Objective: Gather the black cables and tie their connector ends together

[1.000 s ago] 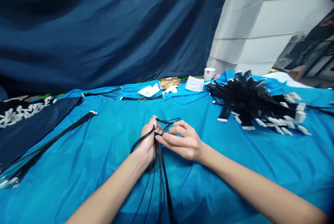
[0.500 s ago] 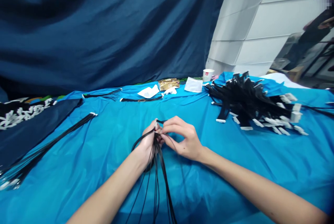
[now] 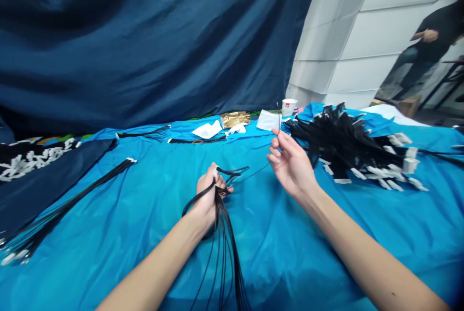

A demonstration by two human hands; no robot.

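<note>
My left hand [image 3: 209, 194] is closed around a bundle of thin black wires [image 3: 228, 243], with a white connector [image 3: 215, 173] showing at the top of the fist. Loose wires hang from the fist toward the near edge, and a few loop out to its right. My right hand [image 3: 292, 159], raised to the right of it, pinches a single black wire [image 3: 261, 169] between thumb and fingertips. That wire runs back toward the left hand, and its free end stands up above the fingertips.
A large heap of black cables [image 3: 348, 142] with white connectors lies at right. Another cable bundle [image 3: 83, 190] lies at left beside a dark cloth [image 3: 54, 183]. Behind are a gold tissue pack [image 3: 235, 120], white papers [image 3: 207, 129] and a paper cup [image 3: 289, 106]. A person [image 3: 431, 45] stands far right.
My right hand has moved away from the left hand, up and to the right, drawing one wire out with it. The left hand keeps its grip in nearly the same place.
</note>
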